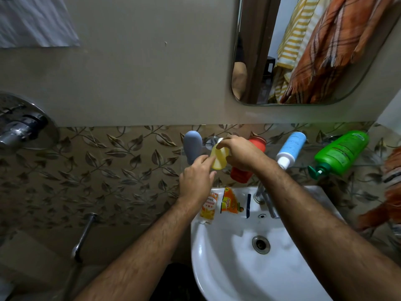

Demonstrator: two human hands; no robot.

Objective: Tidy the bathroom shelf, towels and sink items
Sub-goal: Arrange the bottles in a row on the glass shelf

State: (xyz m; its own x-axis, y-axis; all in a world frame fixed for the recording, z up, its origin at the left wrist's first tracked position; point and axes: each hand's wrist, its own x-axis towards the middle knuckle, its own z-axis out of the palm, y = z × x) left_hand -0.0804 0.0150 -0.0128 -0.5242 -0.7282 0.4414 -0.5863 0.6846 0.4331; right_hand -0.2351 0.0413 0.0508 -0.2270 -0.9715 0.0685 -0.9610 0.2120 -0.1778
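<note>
A white ceramic sink [219, 257] fills the lower right, its back rim directly below the person's fingers. On the wall above the hands hangs a rounded mirror [303, 51], reflecting striped yellow and checked orange towels. A clear glass shelf [325, 146] runs along the leaf-patterned tiles at the height of the fingers.

To the right of the fingers along the shelf stand a large green pump bottle [340, 153] at the far end, then a white and blue bottle [291, 147], with open gaps between them. A red-orange bottle [243, 173] stands just behind the right hand [240, 154], partly hidden by it. A grey rounded tube [192, 146] stands just left of the fingertips, near the shelf's left edge.

The right hand's fingers curl round a small pale yellow bottle [219, 157], thumb and forefinger pinching near its white cap. The left hand [195, 181] reaches up with straight fingers, forefinger touching the yellow bottle's side, gripping nothing.

Below the left wrist, on the sink's back rim, lie a yellow sachet [209, 208] and an orange sachet [230, 202] side by side, then a dark blue comb-like strip [248, 205] beside the chrome tap [265, 200].
</note>
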